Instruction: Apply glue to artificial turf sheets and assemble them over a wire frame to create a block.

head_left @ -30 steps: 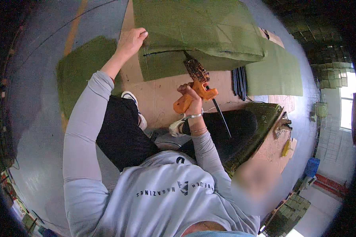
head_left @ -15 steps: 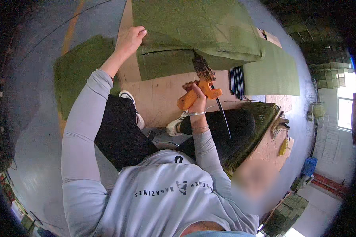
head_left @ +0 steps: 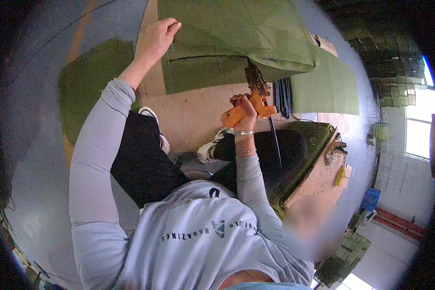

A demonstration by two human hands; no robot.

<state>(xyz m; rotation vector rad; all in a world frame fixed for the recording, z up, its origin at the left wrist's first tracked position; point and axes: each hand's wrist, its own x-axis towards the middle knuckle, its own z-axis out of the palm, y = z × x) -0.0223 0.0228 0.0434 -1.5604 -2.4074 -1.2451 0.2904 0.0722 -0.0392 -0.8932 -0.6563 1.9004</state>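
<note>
My right hand [head_left: 246, 110] is wrapped round the orange grip of a pistol-shaped hand tool [head_left: 233, 117]. A dark, grimy head [head_left: 257, 81] tops this tool, and a thin black rod [head_left: 276, 145] hangs below it. The head's tip meets the dark lower edge of a large green mesh sheet [head_left: 237, 31]. At the upper left, my left hand [head_left: 154, 42] is closed, fingers curled and thumb pressed in, over the sheet's left border. What it pinches, if anything, is hidden.
Flattened cardboard [head_left: 188, 113] lies under the sheet, near my shoes. A bundle of black rods [head_left: 283, 98] lies right of the tool, beside another green sheet [head_left: 324, 89]. A darker green sheet [head_left: 94, 87] is at left. A board [head_left: 319, 179] stands by my right knee.
My left hand has risen slightly, away from the seam. The tool in my right hand has shifted a little right along the sheet's edge, and the whole view has moved slightly.
</note>
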